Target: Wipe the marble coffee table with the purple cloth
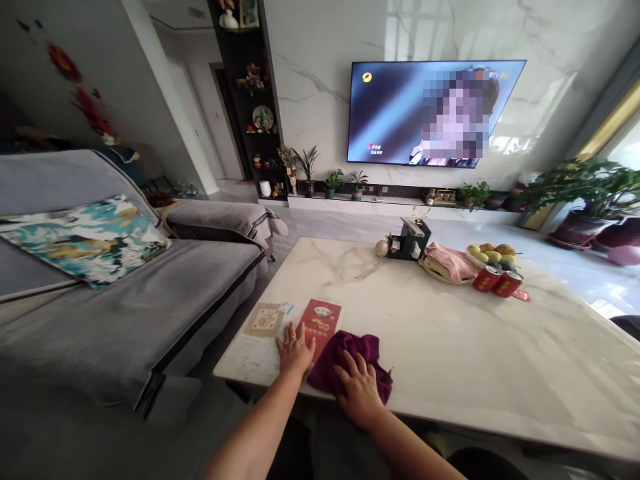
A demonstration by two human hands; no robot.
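The left forearm and right forearm, both bare, reach in from the bottom edge and angle toward each other. The left hand is palm down, fingers spread and pointing forward, thumb held out inward. The right hand, also palm down, sits slightly nearer, loosely fanned (the two do not touch).

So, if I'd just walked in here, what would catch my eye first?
Probably the big lit television on the far wall. Nearer, the deep purple cloth stands out against the pale table, with the right hand spread on it and the left hand at the edge of a red booklet. Farther back on the right, two red cans stand before some fruit.
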